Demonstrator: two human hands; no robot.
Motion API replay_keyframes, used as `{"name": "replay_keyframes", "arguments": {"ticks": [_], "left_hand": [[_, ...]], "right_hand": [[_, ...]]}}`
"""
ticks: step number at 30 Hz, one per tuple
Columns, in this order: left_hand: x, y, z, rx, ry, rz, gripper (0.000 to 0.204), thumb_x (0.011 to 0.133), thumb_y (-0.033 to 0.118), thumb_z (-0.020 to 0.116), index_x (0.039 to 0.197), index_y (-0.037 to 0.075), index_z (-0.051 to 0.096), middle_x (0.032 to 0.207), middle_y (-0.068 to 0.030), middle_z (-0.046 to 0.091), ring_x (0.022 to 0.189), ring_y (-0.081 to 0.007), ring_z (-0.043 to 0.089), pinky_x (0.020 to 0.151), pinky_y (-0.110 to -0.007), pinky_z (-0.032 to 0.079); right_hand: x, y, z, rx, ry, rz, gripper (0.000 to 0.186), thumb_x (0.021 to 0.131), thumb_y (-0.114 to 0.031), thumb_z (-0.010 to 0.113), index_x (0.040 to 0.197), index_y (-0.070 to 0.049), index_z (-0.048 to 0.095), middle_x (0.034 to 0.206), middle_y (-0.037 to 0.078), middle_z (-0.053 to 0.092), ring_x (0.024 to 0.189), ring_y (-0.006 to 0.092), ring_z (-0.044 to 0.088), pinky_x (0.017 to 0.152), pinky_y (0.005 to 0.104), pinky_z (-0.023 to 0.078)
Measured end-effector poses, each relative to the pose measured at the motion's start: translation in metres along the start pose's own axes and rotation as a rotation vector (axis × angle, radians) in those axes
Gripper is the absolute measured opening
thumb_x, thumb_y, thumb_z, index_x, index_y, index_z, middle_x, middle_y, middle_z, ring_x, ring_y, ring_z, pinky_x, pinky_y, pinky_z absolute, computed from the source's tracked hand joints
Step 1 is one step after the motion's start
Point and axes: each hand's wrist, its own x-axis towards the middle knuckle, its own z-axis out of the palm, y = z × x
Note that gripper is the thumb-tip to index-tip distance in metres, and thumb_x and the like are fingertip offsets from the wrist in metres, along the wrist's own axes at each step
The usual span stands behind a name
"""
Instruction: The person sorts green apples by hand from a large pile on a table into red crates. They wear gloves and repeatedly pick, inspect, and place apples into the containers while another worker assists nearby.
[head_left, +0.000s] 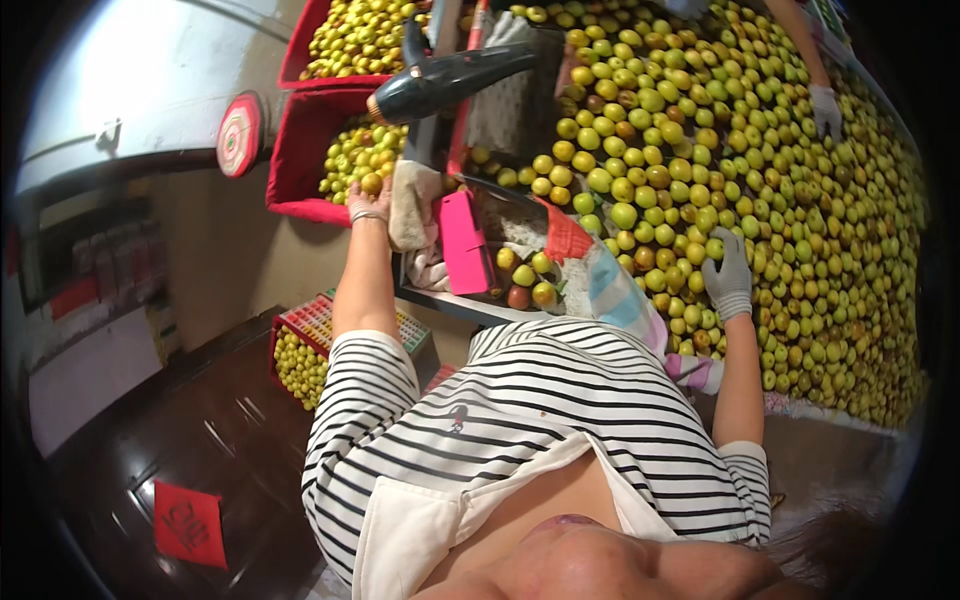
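At the near rim of a red cloth-lined bin [300, 207], my left hand [368, 203] has its fingers around a round yellow-green fruit [372, 184], with a band at the wrist. More of the same fruit lies in the bin just beyond. My right hand [732, 278], in a grey glove, rests on a wide heap of round yellow-green fruits [820, 290], some brown-patched. Its thumb and fingers curve round one fruit [714, 248]; its palm side is hidden.
A dark hair dryer [450, 82] lies on the frame between bins and heap. Close to me are a pink phone case [464, 243], a towel [412, 205] and a few loose fruits [525, 275]. A co-worker's gloved hand [826, 112] touches the far heap. A fruit crate [300, 368] stands below left.
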Motion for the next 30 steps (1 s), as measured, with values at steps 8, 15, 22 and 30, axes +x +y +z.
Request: {"name": "replay_keyframes", "arguments": {"ticks": [8,15,22,30], "left_hand": [[-0.135,-0.010,0.018,0.192,-0.737,0.228,0.042,0.094,0.030,0.055,0.129,0.006,0.052,0.117,-0.0118,0.062,0.095,-0.0254,0.062,0.084,-0.043,0.054],[-0.322,-0.160,0.008,0.956,-0.865,-0.551,0.050,0.094,0.041,0.058,0.127,0.004,0.051,0.108,-0.0154,0.062,0.081,-0.0220,0.063,0.068,-0.034,0.057],[-0.247,-0.115,0.044,0.753,-0.809,-0.573,0.032,0.093,0.039,0.061,0.102,0.008,0.058,0.093,-0.0082,0.062,0.066,-0.0157,0.058,0.047,-0.023,0.042],[-0.210,0.005,0.174,0.070,-0.997,-0.001,0.051,0.094,0.030,0.057,0.134,0.002,0.044,0.136,-0.0231,0.050,0.120,-0.0390,0.055,0.099,-0.052,0.051]], "right_hand": [[0.016,-0.091,-0.020,0.452,-0.021,0.078,0.040,0.082,-0.040,0.065,0.108,-0.009,0.059,0.084,0.014,0.066,0.072,0.0286,0.065,0.066,0.0385,0.053],[0.009,-0.190,0.031,0.336,-0.366,-0.309,0.055,0.081,-0.044,0.066,0.127,-0.015,0.054,0.107,0.014,0.067,0.087,0.0342,0.067,0.076,0.0401,0.055],[-0.012,-0.122,0.001,0.470,-0.149,-0.207,0.051,0.087,-0.031,0.062,0.132,-0.010,0.050,0.126,0.015,0.059,0.111,0.0304,0.061,0.092,0.0402,0.050],[-0.084,0.002,-0.044,0.089,0.055,-0.077,0.057,0.081,-0.017,0.070,0.134,-0.010,0.050,0.131,0.015,0.053,0.123,0.0331,0.051,0.106,0.0421,0.042]]}}
